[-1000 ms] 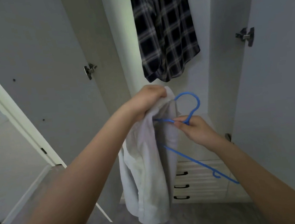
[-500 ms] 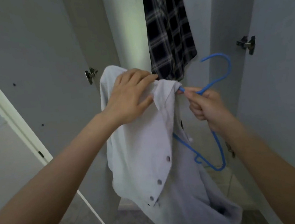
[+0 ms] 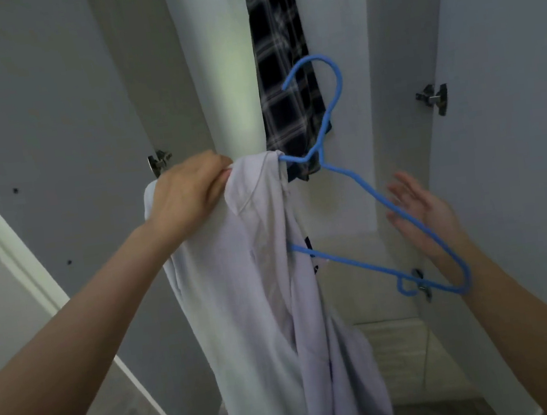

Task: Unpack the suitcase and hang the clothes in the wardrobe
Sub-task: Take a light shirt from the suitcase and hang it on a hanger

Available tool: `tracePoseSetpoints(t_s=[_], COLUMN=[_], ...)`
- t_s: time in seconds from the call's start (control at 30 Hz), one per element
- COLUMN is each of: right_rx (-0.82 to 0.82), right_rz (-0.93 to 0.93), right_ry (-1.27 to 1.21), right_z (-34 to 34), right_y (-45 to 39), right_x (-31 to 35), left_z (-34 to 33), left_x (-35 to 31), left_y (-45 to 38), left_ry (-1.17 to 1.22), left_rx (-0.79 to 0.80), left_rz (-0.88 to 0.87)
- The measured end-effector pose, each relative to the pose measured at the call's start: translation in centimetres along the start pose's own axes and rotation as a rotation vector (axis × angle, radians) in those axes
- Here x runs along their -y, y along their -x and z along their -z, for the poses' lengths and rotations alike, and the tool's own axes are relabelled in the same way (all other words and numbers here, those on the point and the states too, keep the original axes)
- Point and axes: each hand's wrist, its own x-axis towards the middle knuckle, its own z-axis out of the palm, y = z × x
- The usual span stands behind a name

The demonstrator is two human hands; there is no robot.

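Head view: left hand [image 3: 190, 190] has a clenched grip on the shoulder of a white shirt [image 3: 258, 295], fingers curled over the bunched fabric at the collar end. Shirt hangs down from that grip, in front of the open wardrobe [image 3: 275, 7], lower hem running out of the bottom of the frame. Blue plastic hanger [image 3: 328, 162] is tilted, hook up and pointing left; its left arm is threaded into the shirt shoulder, its right arm and bottom bar stick out bare to the lower right. Right hand [image 3: 417, 213] is released, fingers spread and straight, blurred; it sits behind the hanger's right arm, and I can't tell whether it touches the bar. Hanger's right corner overlaps the right wrist. Inside the wardrobe, a dark plaid shirt [image 3: 284, 78] hangs behind the hanger hook. Both wardrobe doors stand open, left door [image 3: 45, 97] and right door [image 3: 507, 75], each with a metal hinge [image 3: 432, 98] visible. Drawer front [image 3: 400, 357] shows at the wardrobe's bottom edge, right of the white shirt.
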Motion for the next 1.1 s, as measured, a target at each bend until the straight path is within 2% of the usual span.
tracePoseSetpoints(t_s=[0.03,0.1,0.2,0.3,0.4,0.6,0.7,0.83,0.9,0.97,1.07,1.1], right_rx=[-0.001,0.096,0.363,0.517,0.389,0.149,0.067,0.018,0.004,-0.053,-0.182,-0.199], right_rz=[-0.010,-0.066,-0.169,-0.320,-0.254,-0.117,0.133,0.433,0.514,0.448,0.222,0.196], right_ry=[0.015,0.160,0.480,0.504,0.667,0.972,0.948,1.270,1.397,1.436,1.349,1.314], right_z=[1.4,1.9,-1.0,-4.8,-6.3,-5.0,-4.5,-4.8,-4.2,-3.6,-3.9,-3.9], right_y=[-0.1,0.3,1.8,2.9,2.6,0.9,-0.2,-1.7,-2.0,-2.0,-1.8,-1.9], right_x=[-1.2,-3.5,-6.9,-8.3,-8.2,-7.4,-6.1,-4.7,-5.0,-5.5,-5.0,-4.6], left_z=[0.3,0.6,0.2,-0.2,0.2,0.7,0.6,0.5,0.7,1.1,1.4,1.4], left_x=[0.0,-0.2,-0.6,-1.0,-0.7,0.4,1.7,2.4,2.1,1.5,1.8,2.2], left_y=[-0.2,-0.7,-1.5,-1.9,-1.8,-0.1,1.1,1.9,1.9,1.8,2.1,2.3], left_ry=[0.018,0.056,0.072,0.113,0.143,0.180,0.161,0.244,0.292,0.328,0.329,0.324], left_rx=[-0.009,-0.015,-0.010,-0.013,-0.030,-0.035,-0.019,-0.082,-0.139,-0.180,-0.181,-0.175], left_rz=[0.027,0.102,0.213,0.237,0.276,0.343,0.365,0.424,0.467,0.485,0.521,0.534])
